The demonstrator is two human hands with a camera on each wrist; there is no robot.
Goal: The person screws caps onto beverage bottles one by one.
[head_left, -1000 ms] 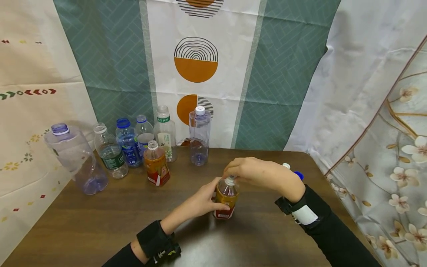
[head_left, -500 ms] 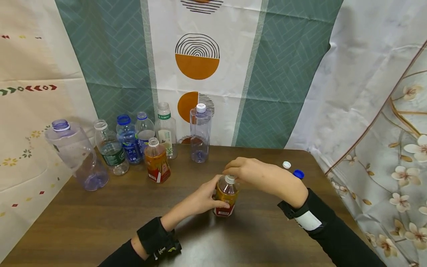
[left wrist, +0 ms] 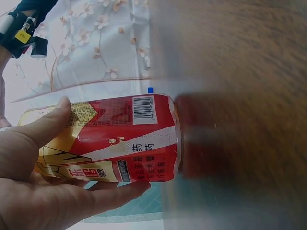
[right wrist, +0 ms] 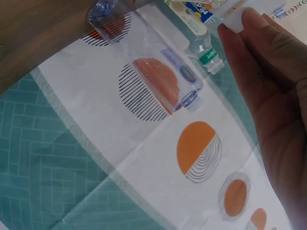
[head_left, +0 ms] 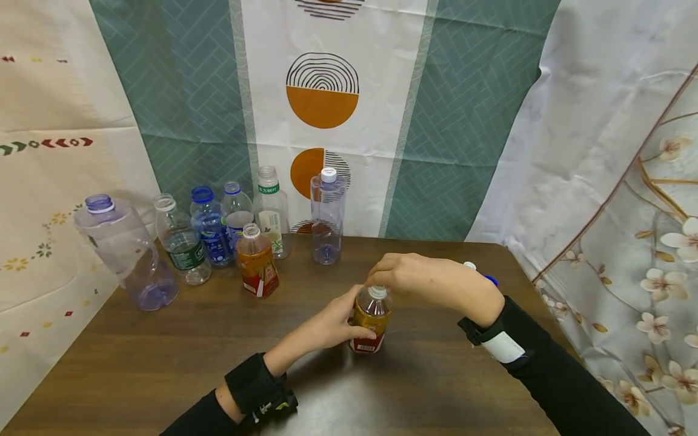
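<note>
Seems to be at the cap-turning step, though cannot tell whether tightening or loosening. With the left hand (head_left: 332, 324), grips the side of a squat clear plastic bottle with a red-and-gold label (head_left: 372, 315), holding it upright on the brown wood-grain table (head_left: 191, 375). With the right hand (head_left: 409, 275), pinches a small white plastic cap (right wrist: 233, 23) at the bottle's mouth, just above the left-hand grip. Cannot tell how far it sits on the thread.

Left of the grip and farther off, note a similar uncapped bottle with an orange-and-red label (head_left: 257, 266). Beyond the grip, see a tall clear plastic bottle (head_left: 327, 221) topped with a white screw cap (head_left: 328, 175). Beyond the right wrist, partly hidden, find a loose white cap (head_left: 469, 265) and a loose blue cap (head_left: 491, 280).

Probably calls next for turning the cap with the right fingers while bracing with the left, firmly enough to stop rotation, gently enough to avoid denting the thin wall.
</note>
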